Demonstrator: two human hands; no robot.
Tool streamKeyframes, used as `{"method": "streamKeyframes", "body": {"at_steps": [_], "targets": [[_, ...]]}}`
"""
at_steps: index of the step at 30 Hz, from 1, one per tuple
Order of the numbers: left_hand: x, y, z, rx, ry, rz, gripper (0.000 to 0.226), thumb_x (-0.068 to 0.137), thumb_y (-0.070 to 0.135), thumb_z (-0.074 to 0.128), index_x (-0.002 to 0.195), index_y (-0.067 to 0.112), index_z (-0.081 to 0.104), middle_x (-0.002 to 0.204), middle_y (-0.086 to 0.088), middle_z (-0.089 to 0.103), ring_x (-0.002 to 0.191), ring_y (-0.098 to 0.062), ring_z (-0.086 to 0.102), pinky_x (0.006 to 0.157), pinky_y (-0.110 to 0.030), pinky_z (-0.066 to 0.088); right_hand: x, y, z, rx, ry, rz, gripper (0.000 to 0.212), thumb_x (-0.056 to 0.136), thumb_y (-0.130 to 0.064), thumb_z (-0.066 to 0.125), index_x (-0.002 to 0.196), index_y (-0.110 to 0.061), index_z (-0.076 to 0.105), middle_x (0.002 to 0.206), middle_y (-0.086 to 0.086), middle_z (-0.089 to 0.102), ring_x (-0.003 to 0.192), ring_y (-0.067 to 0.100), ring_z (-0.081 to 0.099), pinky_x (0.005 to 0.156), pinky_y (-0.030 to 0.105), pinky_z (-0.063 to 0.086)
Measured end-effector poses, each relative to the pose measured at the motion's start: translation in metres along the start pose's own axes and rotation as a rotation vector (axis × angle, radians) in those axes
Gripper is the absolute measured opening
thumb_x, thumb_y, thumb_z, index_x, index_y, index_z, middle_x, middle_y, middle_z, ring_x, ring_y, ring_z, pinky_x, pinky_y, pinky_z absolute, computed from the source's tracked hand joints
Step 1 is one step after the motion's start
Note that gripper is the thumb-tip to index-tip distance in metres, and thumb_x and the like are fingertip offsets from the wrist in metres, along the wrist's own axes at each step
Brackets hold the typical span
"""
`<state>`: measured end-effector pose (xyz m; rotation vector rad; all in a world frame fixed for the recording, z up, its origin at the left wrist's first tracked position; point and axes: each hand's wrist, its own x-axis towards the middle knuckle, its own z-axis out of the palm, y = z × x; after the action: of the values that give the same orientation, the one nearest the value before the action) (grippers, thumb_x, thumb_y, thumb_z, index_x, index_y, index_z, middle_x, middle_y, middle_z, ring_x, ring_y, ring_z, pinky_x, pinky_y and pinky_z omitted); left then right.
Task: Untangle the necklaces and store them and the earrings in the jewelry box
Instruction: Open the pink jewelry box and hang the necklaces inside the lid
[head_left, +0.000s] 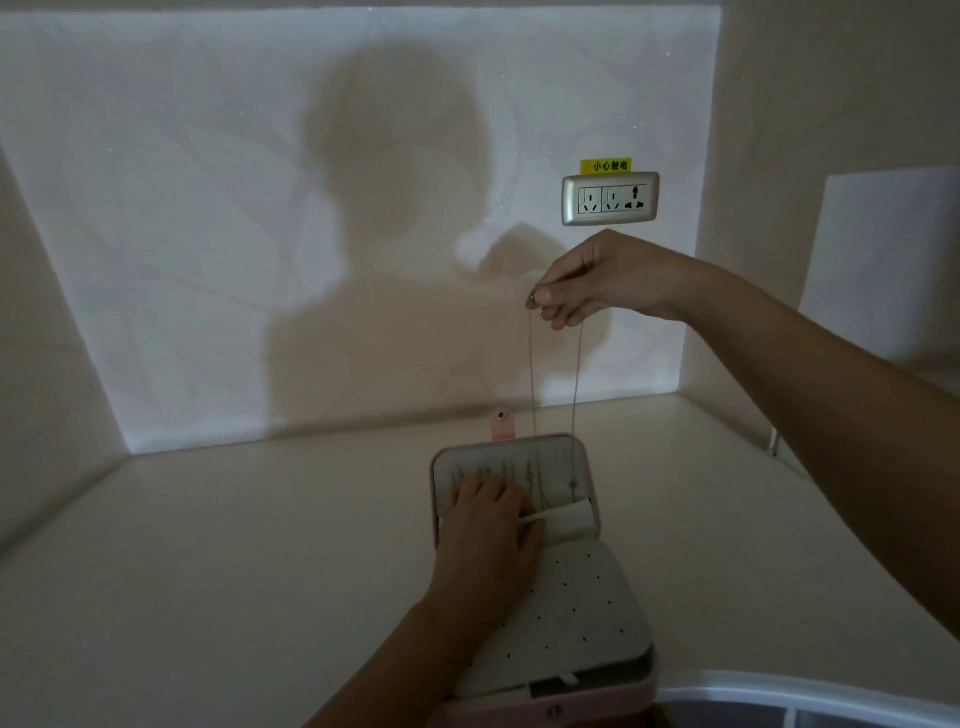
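A pink jewelry box (540, 696) lies open on the table, its lid (582, 457) laid back toward the wall. My right hand (602, 280) is raised above the box and pinches a thin necklace chain (576, 384), which hangs in two strands down into the lid. My left hand (488, 525) rests on the lid's inner panel, fingers curled at the white pocket flap (566, 517). A grey panel (582, 608) with small earring holes covers the box base. Small hooks show along the lid's top, some with chains hanging.
The box sits on a pale table (234, 571) in a corner. A wall socket (610, 198) with a yellow warning label is behind my right hand. A white curved edge (810, 686) shows at the bottom right. A white lamp shade (883, 260) stands at right.
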<state>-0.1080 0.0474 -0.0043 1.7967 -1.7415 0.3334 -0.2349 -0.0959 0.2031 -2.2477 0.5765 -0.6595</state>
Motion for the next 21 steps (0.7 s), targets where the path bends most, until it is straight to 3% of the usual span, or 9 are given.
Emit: {"method": "streamKeyframes", "body": {"at_steps": [5, 12, 21], "targets": [[0.0, 0.0, 0.0, 0.009, -0.011, -0.006, 0.021, 0.094, 0.04, 0.044, 0.102, 0.025, 0.055, 0.103, 0.008, 0.047, 0.092, -0.006, 0.029, 0.081, -0.02, 0.022, -0.005, 0.012, 0.002, 0.037, 0.035, 0.013, 0.012, 0.083, -0.01, 0.069, 0.094, -0.009, 0.072, 0.096, 0.016, 0.071, 0.079, 0.015, 0.067, 0.078, 0.023, 0.057], [0.0, -0.001, 0.001, 0.006, -0.017, -0.004, 0.023, 0.094, 0.04, 0.043, 0.104, 0.024, 0.056, 0.106, 0.006, 0.049, 0.095, -0.007, 0.03, 0.088, -0.021, 0.026, -0.01, 0.02, 0.001, 0.043, 0.089, 0.034, 0.01, 0.082, -0.014, 0.07, 0.092, -0.014, 0.074, 0.075, 0.0, 0.069, 0.068, 0.006, 0.063, 0.073, 0.019, 0.052], [-0.001, 0.0, 0.0, -0.007, 0.008, 0.004, 0.022, 0.093, 0.038, 0.047, 0.1, 0.021, 0.058, 0.103, 0.004, 0.051, 0.094, -0.01, 0.034, 0.092, -0.025, 0.03, -0.021, 0.035, 0.014, 0.026, 0.097, 0.077, 0.012, 0.083, -0.017, 0.07, 0.093, -0.012, 0.075, 0.074, 0.001, 0.069, 0.064, 0.004, 0.06, 0.062, 0.013, 0.049]]}}
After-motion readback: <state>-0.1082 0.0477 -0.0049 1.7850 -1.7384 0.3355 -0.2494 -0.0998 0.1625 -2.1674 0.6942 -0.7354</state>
